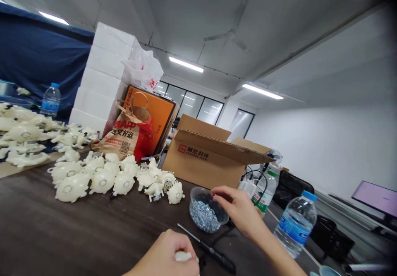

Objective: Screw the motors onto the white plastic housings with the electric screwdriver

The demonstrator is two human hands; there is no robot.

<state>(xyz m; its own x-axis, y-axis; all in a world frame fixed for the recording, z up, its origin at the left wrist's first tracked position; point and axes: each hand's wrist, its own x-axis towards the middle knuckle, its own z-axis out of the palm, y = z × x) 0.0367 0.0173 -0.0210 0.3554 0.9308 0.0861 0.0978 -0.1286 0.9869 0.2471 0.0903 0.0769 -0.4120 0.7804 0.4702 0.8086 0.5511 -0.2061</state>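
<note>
My right hand (pixel 236 210) reaches over a clear plastic bowl (pixel 207 211) of small metal screws, fingers curled down at its rim; what they pinch is hidden. My left hand (pixel 167 254) is closed near the bottom edge around a small cream-white plastic part (pixel 182 256). A black-handled screwdriver (pixel 211 251) lies on the dark table (pixel 62 234) between the two hands, just in front of the bowl.
Several cream-white plastic toy shells (pixel 102 178) lie spread over the table's left and middle. An open cardboard box (pixel 211 156) stands behind the bowl. A paper bag (pixel 127 133), stacked white foam boxes (pixel 102 77) and water bottles (pixel 294 222) stand around.
</note>
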